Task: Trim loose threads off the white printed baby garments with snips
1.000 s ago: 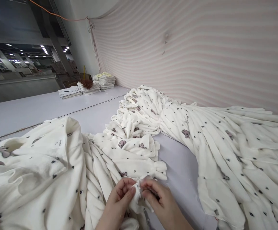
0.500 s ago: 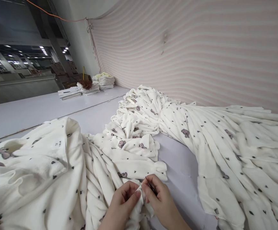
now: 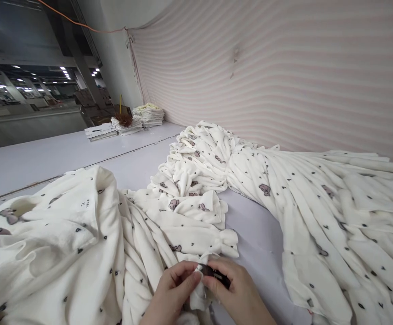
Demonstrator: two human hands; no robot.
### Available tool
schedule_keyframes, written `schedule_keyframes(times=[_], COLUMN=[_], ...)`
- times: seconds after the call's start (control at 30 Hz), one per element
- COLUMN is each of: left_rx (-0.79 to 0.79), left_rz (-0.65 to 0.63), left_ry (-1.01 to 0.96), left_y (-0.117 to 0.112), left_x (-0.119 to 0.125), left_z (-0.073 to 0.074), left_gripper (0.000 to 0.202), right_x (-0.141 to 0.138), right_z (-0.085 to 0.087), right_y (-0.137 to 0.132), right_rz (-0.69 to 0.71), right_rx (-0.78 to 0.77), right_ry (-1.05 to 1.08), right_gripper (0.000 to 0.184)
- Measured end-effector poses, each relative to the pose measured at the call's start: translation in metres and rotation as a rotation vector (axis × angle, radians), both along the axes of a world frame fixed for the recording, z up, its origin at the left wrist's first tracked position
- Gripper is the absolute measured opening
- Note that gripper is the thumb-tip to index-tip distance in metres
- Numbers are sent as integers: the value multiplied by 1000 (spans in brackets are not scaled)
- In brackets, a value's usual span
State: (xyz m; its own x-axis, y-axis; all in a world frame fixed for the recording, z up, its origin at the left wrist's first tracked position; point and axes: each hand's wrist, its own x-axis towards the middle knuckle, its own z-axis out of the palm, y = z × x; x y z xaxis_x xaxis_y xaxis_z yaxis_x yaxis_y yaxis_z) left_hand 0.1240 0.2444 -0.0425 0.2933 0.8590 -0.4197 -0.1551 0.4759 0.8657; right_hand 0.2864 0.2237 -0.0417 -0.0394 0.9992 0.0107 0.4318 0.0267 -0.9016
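White cloth (image 3: 197,298) is bunched at six o'clock, low in my head view, and both hands meet there. I see the left hand (image 3: 174,291) with thumb and fingers pinched together on a fold of it, the fingertips close to those of the other hand. The right hand (image 3: 239,293) has its fingers closed around a dark tool (image 3: 221,276), whose far end points toward ten o'clock, at the pinched fold (from my distance I cannot tell whether that end touches the fabric, since the fingers crowd it). From seven round to nine o'clock, a cream garment (image 3: 88,253) spreads in soft folds, printed with small dark marks and mauve-grey figures; printed lettering (image 3: 83,204) near its collar includes XL. Just above the hands, a gathered cuff (image 3: 228,243) lies on the pale table (image 3: 257,230). Between three and five o'clock, a heap of matching printed fabric (image 3: 318,203) fans out from a narrow, drawn-in waist near the centre. At ten o'clock I make out stacks of flat pieces (image 3: 153,118), mostly white, with a reddish-brown tuft (image 3: 125,119) on one. Pink-and-white striped sheeting (image 3: 284,76) hangs from twelve to two o'clock; an orange cord (image 3: 81,24) runs at eleven.
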Motion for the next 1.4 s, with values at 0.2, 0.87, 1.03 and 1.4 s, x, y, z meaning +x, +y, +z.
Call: schedule_keyframes(times=[0.2, 0.87, 1.03, 1.4], left_rx=[27, -174, -160, 1], left_rz=[-36, 160, 121, -29], left_ry=[36, -133, -193, 71], left_y=[3, 9, 9, 19], left_x=[-1, -1, -1, 4], left_z=[-3, 1, -10, -25], left_gripper=[36, 32, 31, 40], right_x=[2, -4, -2, 35], right_z=[-14, -31, -30, -29], right_y=[5, -10, -3, 1], right_rz=[7, -18, -45, -374], right_rx=[-168, 55, -122, -196], right_ry=[278, -97, 216, 1401], right_gripper=[26, 33, 11, 28])
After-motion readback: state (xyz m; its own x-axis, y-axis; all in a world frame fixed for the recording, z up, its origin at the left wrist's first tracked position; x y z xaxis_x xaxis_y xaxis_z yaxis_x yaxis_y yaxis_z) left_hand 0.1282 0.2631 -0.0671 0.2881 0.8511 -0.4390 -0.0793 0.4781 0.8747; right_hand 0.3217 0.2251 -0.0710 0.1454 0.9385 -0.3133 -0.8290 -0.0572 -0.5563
